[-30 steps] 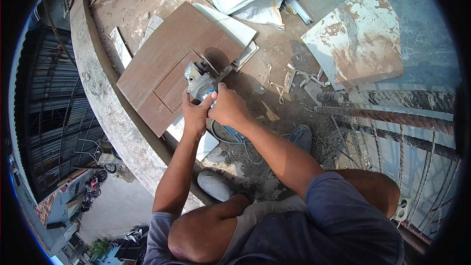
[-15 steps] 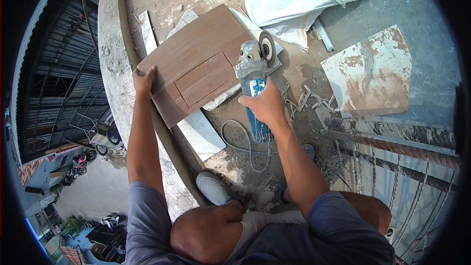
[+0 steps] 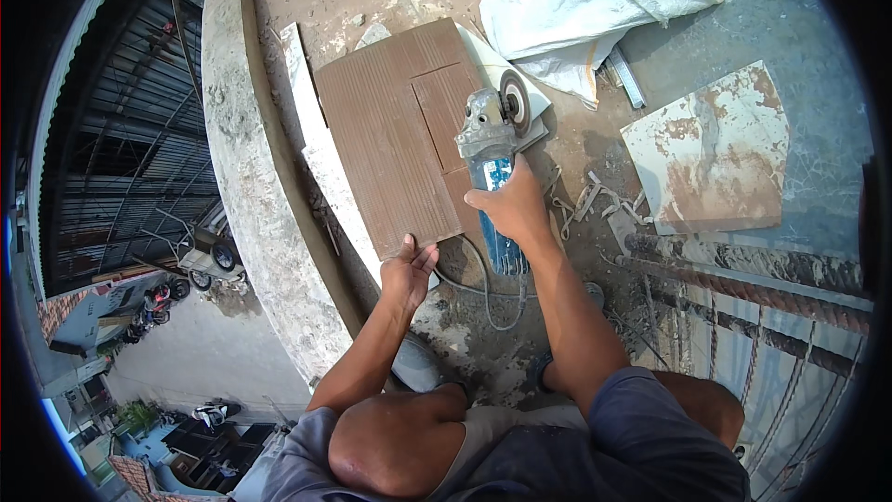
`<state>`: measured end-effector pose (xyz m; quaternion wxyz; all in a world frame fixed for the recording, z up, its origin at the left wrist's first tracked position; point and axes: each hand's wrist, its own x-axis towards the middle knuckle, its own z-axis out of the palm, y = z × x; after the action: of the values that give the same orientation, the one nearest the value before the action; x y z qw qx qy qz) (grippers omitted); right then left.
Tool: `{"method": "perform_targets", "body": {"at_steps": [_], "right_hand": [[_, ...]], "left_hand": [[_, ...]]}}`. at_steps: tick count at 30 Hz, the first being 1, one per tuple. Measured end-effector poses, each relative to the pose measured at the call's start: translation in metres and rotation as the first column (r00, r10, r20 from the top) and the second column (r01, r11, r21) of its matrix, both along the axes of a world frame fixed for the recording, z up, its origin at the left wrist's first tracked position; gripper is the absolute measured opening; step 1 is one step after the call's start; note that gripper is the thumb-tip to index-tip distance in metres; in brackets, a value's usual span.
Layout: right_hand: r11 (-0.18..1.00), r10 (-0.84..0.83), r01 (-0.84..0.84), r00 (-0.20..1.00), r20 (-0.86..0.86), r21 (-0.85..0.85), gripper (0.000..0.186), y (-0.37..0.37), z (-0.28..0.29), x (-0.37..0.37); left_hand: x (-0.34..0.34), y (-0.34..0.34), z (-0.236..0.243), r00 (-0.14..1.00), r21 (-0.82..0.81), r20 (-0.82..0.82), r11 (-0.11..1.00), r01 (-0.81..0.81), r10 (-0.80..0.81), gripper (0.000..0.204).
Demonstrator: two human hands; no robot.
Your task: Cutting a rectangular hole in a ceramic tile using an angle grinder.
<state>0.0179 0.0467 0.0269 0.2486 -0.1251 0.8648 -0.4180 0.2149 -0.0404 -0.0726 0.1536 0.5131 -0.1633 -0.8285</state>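
Note:
A brown wood-grain tile (image 3: pixel 372 130) lies on white offcuts over the dusty ground, with a rectangular outline cut into its right part. At its near edge my left hand (image 3: pixel 409 271) grips it, the thumb on top and the fingers at the edge, partly hidden. My right hand (image 3: pixel 514 204) is wrapped round the blue body of an angle grinder (image 3: pixel 488 139). The grinder's disc (image 3: pixel 515 100) points away from me, beyond the tile's right side; whether it spins I cannot tell. A grey cord (image 3: pixel 487 293) loops from the grinder's rear end.
To the left runs a low concrete ledge (image 3: pixel 243 121), with a drop to a yard beyond. White sacks (image 3: pixel 567 19) of debris lie at the back. A stained white slab (image 3: pixel 715 149) rests at right, near rusty rebar (image 3: pixel 743 284). My shoe (image 3: pixel 415 363) is close to the tile.
The tile has turned counterclockwise, bringing its cut outline from the near side to the right. My left hand has gone from its left edge to its near edge. The right hand still holds the grinder.

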Motion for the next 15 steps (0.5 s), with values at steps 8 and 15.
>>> {"method": "perform_targets", "body": {"at_steps": [8, 15], "right_hand": [[0.987, 0.093, -0.086, 0.994, -0.049, 0.137, 0.068, -0.014, 0.010, 0.003], [0.953, 0.242, -0.241, 0.970, 0.019, 0.184, 0.067, -0.085, 0.009, 0.002]], "left_hand": [[0.034, -0.072, -0.015, 0.942, -0.519, 0.331, 0.843, 0.140, 0.048, 0.054], [-0.069, -0.115, 0.041, 0.961, -0.783, 0.169, 0.563, 0.266, -0.219, 0.065]]}}
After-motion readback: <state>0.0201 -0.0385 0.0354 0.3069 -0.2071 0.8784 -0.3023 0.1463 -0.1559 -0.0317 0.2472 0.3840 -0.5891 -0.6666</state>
